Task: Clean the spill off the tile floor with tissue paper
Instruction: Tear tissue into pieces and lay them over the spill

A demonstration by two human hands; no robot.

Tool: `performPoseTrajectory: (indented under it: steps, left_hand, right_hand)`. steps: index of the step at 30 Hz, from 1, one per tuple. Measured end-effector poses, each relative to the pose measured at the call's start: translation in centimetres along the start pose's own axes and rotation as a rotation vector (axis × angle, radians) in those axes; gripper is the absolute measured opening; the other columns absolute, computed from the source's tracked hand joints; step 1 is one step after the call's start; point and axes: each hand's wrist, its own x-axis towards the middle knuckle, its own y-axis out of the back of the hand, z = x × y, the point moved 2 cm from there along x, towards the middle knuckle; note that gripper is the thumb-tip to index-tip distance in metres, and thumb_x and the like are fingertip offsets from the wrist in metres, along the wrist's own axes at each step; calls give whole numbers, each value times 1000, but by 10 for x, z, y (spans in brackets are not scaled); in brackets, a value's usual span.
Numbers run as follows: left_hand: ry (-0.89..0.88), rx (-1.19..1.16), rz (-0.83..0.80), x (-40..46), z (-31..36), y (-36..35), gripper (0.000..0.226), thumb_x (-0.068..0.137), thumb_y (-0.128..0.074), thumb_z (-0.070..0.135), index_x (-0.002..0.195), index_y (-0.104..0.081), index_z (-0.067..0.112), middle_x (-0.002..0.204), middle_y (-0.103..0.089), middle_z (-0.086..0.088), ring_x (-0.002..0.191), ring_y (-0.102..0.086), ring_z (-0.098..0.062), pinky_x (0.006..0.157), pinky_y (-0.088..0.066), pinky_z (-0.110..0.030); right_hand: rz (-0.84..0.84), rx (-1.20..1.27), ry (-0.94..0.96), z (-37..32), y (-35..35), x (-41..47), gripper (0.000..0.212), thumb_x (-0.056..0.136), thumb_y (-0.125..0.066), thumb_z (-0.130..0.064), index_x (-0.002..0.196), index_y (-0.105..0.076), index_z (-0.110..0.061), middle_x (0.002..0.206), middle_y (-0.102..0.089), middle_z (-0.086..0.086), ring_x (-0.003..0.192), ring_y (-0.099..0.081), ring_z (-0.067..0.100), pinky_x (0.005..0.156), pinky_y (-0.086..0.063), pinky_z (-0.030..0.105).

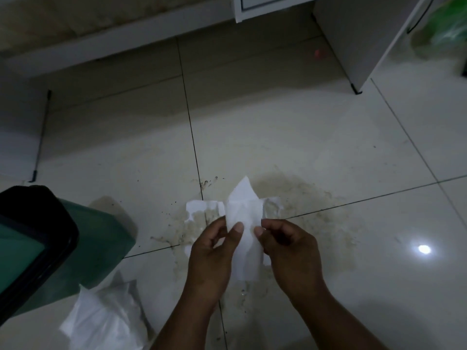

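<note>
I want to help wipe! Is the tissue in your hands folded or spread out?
Folded, partly: the tissue is a narrow layered strip pinched between left hand and right hand.

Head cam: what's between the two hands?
A white tissue, pinched by the left hand and right hand above the spill; head view shows it.

The green bin [38,248] is cut off by the left edge, and the white plastic bag [106,322] by the bottom edge. The wet tissue [204,210] on the floor is partly hidden behind the held tissue [243,210]. Something green [447,24] at the top right corner is blurred beyond telling.
</note>
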Motion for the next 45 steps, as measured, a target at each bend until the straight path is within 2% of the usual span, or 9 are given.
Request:
performPoseTrajectory:
  steps: [3, 13, 16, 18, 23, 33, 37, 40, 45]
  left_hand:
    - [-34, 50, -47, 3, -6, -3, 14, 89, -65, 50, 99, -74, 52, 101, -75, 24, 92, -69, 4, 73, -53, -14]
    - [-4, 101, 163, 10, -11, -2, 39, 98, -60, 36, 83, -65, 71, 87, -61, 52, 88, -54, 30, 82, -45, -18]
    - [21, 17, 112, 12, -14, -1, 23, 97, -60, 40, 104, -69, 60, 102, -70, 38, 94, -65, 14, 84, -55, -26]
    - [90, -77, 39, 13, -14, -1, 15, 88, -67, 47, 99, -77, 46, 99, -78, 19, 86, -74, -3, 68, -61, -30]
    - [123, -46, -87, 16, -18, -7, 14, 77, -81, 33, 89, -80, 26, 91, -80, 1, 86, -76, -18, 73, -62, -37]
    - [241, -223, 252, 36, -23, -3, 10, 98, -60, 13, 89, -61, 9, 117, -58, -6, 103, -61, -35, 65, -63, -44]
    - [172, -77, 317, 39, -19, 2, 18, 97, -62, 21, 81, -57, 12, 95, -62, -6, 98, -62, -40, 77, -59, -48]
    - [143, -139, 326, 38, -13, 3, 23, 94, -64, 20, 73, -55, 17, 91, -64, -5, 97, -60, -38, 78, -45, -43]
    - [157, -225, 317, 33, 0, 1, 22, 92, -63, 14, 72, -53, 15, 70, -63, 12, 81, -53, -27, 74, -41, -40]
  right_hand:
    - [26, 52, -29, 1, 1, 2, 14, 83, -79, -27, 87, -76, -39, 85, -76, -21, 81, -71, -2, 67, -54, 11]
    - [185, 58, -69, 12, 14, 12, 20, 82, -79, -19, 83, -75, -38, 77, -76, -16, 69, -73, 5, 61, -54, 12]
    - [207, 71, -73, 15, 16, 15, 21, 81, -80, -16, 82, -75, -37, 77, -76, -16, 67, -72, 5, 59, -54, 12]
    - [189, 44, -84, 16, 17, 16, 22, 80, -80, -16, 84, -75, -37, 79, -75, -20, 70, -72, 4, 58, -53, 11]
    - [125, 1, -106, 19, 17, 19, 25, 76, -84, -15, 89, -76, -35, 81, -74, -17, 73, -71, 2, 60, -55, 13]
    - [356, -238, -31, 25, 57, 38, 23, 90, -69, -13, 95, -69, -36, 89, -65, -25, 81, -59, -18, 66, -43, 6]
    - [393, -340, -28, 38, 78, 50, 19, 90, -69, -11, 99, -73, -27, 97, -70, -10, 82, -62, -1, 81, -48, 18]
    - [377, -464, -28, 50, 92, 58, 21, 88, -71, -10, 105, -73, -20, 104, -69, -4, 85, -61, 8, 75, -36, 5]
    - [336, -587, 17, 63, 108, 64, 29, 85, -69, -2, 109, -69, -18, 112, -67, 2, 88, -57, 11, 85, -41, 22]
